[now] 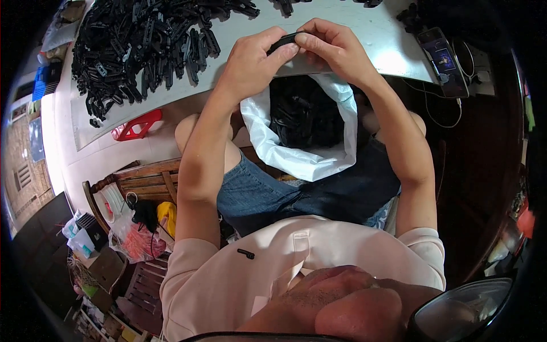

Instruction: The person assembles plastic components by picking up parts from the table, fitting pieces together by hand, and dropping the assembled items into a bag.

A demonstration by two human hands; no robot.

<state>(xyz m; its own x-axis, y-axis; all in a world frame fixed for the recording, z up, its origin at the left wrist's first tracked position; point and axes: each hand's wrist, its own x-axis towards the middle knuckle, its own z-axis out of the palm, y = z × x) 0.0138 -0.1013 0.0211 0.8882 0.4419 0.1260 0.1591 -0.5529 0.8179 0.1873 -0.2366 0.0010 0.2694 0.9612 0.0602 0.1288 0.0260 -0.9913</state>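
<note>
Between both hands, above the table's near edge, is a small long black plastic part (283, 41). My left hand (254, 58) grips one end between thumb and fingers. The other end is pinched by the thumb and fingers of my right hand (334, 48), which partly cover it. Right below the hands a white woven bag (268, 153) with a rolled-down rim stands between my legs, holding many black plastic parts (305, 117). A large heap of similar black parts (142, 48) covers the left side of the table.
The pale table (376, 54) stretches across the top, with a few black parts at its far edge. On its right lie a phone (444, 60) with a lit screen and a white cable (443, 124). A red plastic stool (138, 125) and a wooden bench (148, 185) stand left.
</note>
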